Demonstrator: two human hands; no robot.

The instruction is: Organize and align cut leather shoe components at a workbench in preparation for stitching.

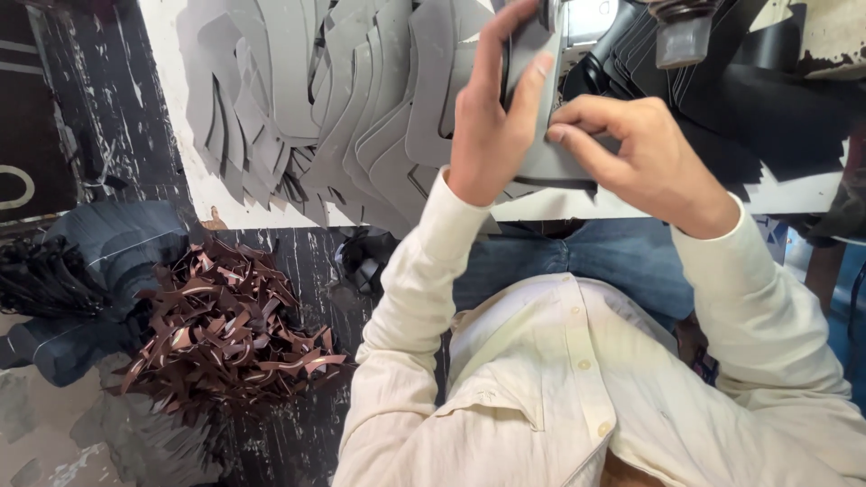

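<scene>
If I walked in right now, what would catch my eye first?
Two hands at top centre, the left hand and right hand, both gripping one grey cut piece. Beside them, at top left, a fan of similar grey pieces covers the white table. Lower left, brown scraps are heaped on the floor.

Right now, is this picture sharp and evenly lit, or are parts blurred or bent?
In the head view, daylight falls evenly on the white worktable; the fanned grey cut leather pieces look sharp. The left hand and right hand on a grey leather piece are slightly soft. The wide lens bends the edges; the brown leather scrap pile lies dimmer.
</scene>
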